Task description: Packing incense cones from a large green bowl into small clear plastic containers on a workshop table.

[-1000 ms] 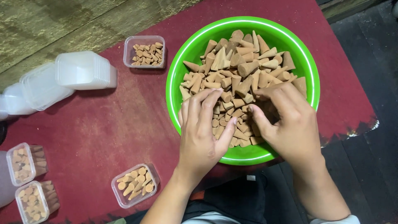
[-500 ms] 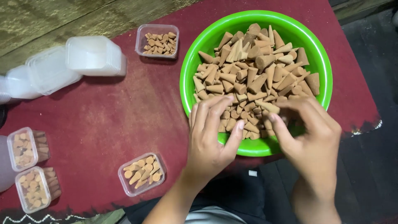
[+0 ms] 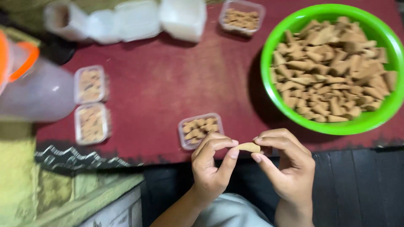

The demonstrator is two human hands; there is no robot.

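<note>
My left hand (image 3: 212, 166) and my right hand (image 3: 286, 162) meet in front of the table edge. Together they pinch one small tan cone-shaped piece (image 3: 248, 147) between their fingertips. Just above my left hand lies a small clear plastic box (image 3: 200, 129) holding several of the same tan cones. A big green bowl (image 3: 294, 122) full of tan cones stands on the dark red cloth (image 3: 168, 84) at the upper right, apart from both hands.
Two filled small boxes (image 3: 90, 103) lie at the left beside a large clear jar with an orange rim (image 3: 38, 90). Empty white containers (image 3: 139, 19) and another filled box (image 3: 242, 17) sit at the far edge. A patterned floor shows at lower left.
Both hands have come out of the green bowl and back toward me, now holding one cone between them. The view has swung left, so the bowl sits farther right.
</note>
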